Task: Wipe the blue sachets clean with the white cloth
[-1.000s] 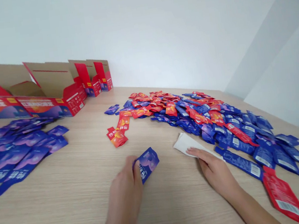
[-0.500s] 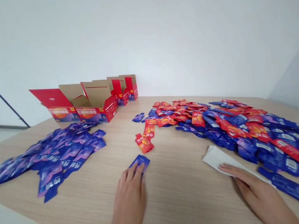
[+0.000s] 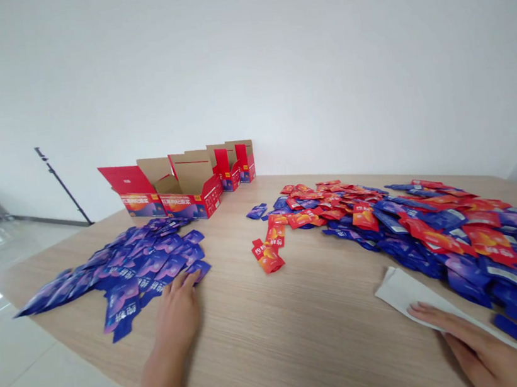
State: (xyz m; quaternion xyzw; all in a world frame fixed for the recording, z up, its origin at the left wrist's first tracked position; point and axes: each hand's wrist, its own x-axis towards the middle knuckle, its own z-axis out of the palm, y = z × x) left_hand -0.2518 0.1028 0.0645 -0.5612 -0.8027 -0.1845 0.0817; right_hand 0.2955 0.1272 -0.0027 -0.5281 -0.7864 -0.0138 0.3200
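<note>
My left hand [image 3: 178, 309] reaches to the edge of the left pile, its fingertips pressed down on a blue sachet [image 3: 203, 268]. That sachet lies against the other blue-purple sachets [image 3: 127, 261], which overlap in rows. On the right, my right hand [image 3: 472, 337] lies with fingers stretched out over a folded white cloth or paper [image 3: 407, 291]; its thumb is partly hidden beneath. Beyond the cloth spreads a large mixed heap of blue sachets [image 3: 464, 277] and red-orange sachets [image 3: 436, 237].
Several open red cartons [image 3: 184, 204] stand at the back left of the wooden table [image 3: 277, 337]. Two loose red sachets [image 3: 268, 257] and a blue one [image 3: 257, 211] lie mid-table. A white wall rises behind, and a black pole [image 3: 64, 187] stands beyond the left edge.
My left hand has moved left with the blue sachet, from mid-table to the left pile. My right hand stays on the white cloth. The view has turned slightly left.
</note>
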